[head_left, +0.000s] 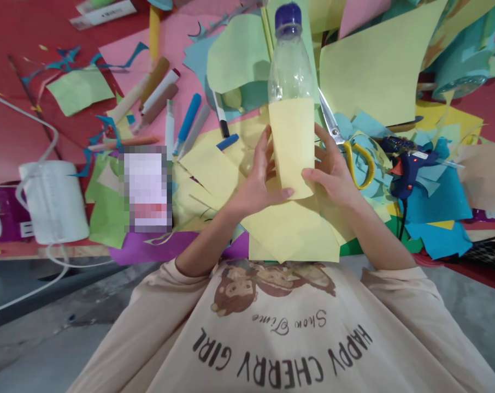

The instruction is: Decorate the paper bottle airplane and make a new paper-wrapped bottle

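A clear plastic bottle [290, 71] with a blue cap [288, 19] stands upright in the middle. A yellow paper sleeve [292, 144] is wrapped round its lower half. My left hand [258, 180] is curled round the sleeve's left side, its thumb across the lower front. My right hand [331, 169] grips the right side, fingers bent round the paper. Both hands press the sleeve against the bottle.
Coloured paper sheets and scraps cover the red table [10, 125]. Scissors with yellow handles [349, 150] and a blue glue gun [407, 161] lie to the right. Markers and pens [165, 103] lie to the left, near a white container [53, 202].
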Demonstrator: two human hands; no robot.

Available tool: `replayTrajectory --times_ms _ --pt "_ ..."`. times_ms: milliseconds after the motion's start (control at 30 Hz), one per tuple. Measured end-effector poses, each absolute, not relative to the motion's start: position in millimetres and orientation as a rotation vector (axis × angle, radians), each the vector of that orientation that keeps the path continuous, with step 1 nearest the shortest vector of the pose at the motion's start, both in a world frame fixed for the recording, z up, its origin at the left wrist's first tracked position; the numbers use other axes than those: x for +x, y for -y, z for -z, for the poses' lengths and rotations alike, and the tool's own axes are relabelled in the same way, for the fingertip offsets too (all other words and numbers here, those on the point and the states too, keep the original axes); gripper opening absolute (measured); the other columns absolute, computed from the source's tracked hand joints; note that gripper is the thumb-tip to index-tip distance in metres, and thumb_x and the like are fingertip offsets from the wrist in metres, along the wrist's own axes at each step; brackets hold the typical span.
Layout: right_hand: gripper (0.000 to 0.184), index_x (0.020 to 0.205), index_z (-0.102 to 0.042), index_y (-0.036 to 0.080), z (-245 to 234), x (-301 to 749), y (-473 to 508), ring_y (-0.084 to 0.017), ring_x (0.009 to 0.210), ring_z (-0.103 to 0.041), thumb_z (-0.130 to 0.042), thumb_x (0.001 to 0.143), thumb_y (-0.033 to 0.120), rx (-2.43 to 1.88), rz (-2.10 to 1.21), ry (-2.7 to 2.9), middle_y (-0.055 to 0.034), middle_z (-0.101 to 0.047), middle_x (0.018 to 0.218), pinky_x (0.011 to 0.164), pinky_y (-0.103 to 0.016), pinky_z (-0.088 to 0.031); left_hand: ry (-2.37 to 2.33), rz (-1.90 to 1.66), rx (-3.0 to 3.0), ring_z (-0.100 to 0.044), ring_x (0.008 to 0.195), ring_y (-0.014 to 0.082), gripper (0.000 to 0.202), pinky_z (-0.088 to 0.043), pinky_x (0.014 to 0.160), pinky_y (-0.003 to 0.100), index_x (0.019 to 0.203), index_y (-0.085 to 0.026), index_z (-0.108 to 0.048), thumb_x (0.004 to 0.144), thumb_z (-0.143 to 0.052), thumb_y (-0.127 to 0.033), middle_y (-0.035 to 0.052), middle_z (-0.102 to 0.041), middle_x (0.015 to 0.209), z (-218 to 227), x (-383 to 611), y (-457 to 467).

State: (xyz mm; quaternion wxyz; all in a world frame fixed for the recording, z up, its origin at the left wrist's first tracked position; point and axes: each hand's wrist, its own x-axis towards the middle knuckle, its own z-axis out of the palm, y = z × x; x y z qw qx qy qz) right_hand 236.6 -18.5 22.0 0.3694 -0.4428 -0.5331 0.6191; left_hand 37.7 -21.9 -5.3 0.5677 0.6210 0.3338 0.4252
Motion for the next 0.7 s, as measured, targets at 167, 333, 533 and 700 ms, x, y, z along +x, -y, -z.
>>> replayTrajectory --times_ms 167,333,533,700 --pt "0.086 0.15 -0.031 0.04 -22.1 237.0 17.8 -0.027 0.126 -0.06 -0.076 0.077 0.053 -1.129 -1.597 1.355 -0.0044 -0.058 0.14 0.102 -0.043 -0.057 -0.774 -0.968 1.452 -0.042 0.146 0.0389 0.116 -0.052 0.109 0.052 0.156 -0.044 -0.005 0.071 -0.084 -0.054 0.0092 -0.021 0.168 4.5 33.7 20.1" --pt "0.092 0.149 -0.033 0.04 -24.0 237.5 19.4 -0.028 0.119 -0.064 -0.081 0.071 0.054 -1.126 -1.667 1.387 -0.0061 -0.057 0.139 0.095 -0.045 -0.061 -0.927 -1.091 1.318 -0.048 0.141 0.0385 0.101 -0.059 0.096 0.045 0.152 -0.043 -0.019 0.073 -0.08 -0.062 0.008 -0.044 0.155 10.3 31.0 18.5" --pt "0.092 0.146 -0.036 0.037 -31.8 235.3 23.6 -0.029 0.118 -0.063 -0.084 0.069 0.053 -1.095 -1.75 1.437 -0.0082 -0.056 0.139 0.093 -0.047 -0.06 -1.097 -1.18 1.281 -0.059 0.131 0.0323 0.082 -0.056 0.1 0.043 0.142 -0.035 -0.033 0.078 -0.071 -0.07 0.0073 -0.062 0.133 8.0 29.9 18.6" --pt "0.088 0.143 -0.04 0.037 -34.3 237.6 24.4 -0.028 0.118 -0.063 -0.085 0.069 0.049 -1.111 -1.753 1.512 -0.0083 -0.051 0.145 0.094 -0.045 -0.059 -1.157 -1.234 1.254 -0.059 0.131 0.0324 0.07 -0.055 0.1 0.043 0.13 -0.029 -0.043 0.08 -0.066 -0.073 0.0075 -0.064 0.129 8.9 24.5 17.4"
